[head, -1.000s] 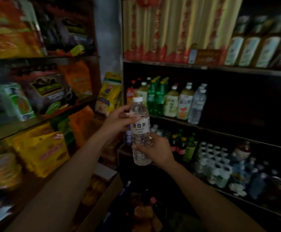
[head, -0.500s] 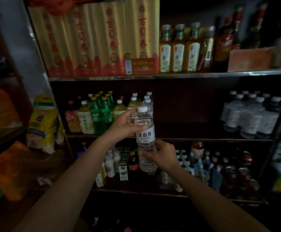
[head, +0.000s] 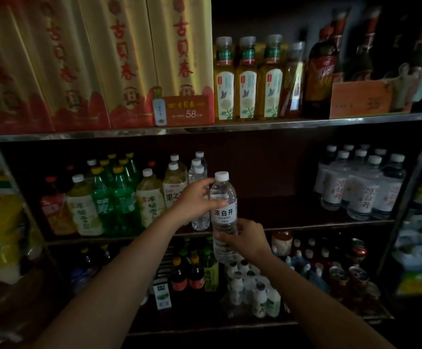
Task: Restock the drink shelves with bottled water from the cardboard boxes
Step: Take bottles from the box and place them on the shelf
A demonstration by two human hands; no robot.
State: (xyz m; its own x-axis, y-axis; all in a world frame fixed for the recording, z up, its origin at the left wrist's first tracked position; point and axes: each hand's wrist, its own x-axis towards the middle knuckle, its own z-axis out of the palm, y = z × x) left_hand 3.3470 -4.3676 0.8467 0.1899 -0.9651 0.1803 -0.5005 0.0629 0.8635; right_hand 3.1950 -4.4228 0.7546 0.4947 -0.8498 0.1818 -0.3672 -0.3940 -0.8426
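Gripping one upright water bottle (head: 223,217), both hands (head: 196,201) (head: 249,241) front clear bottles (head: 200,172) crowding the middle shelf (head: 305,226).

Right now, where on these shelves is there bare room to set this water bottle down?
The middle shelf is bare between the clear bottles by your left hand and the water pack at right. The bottom shelf and the middle shelf's left end are crowded.

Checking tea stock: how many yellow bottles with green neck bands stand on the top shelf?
3, side by side right of the 58 price tag: left, middle, right. More may hide behind.
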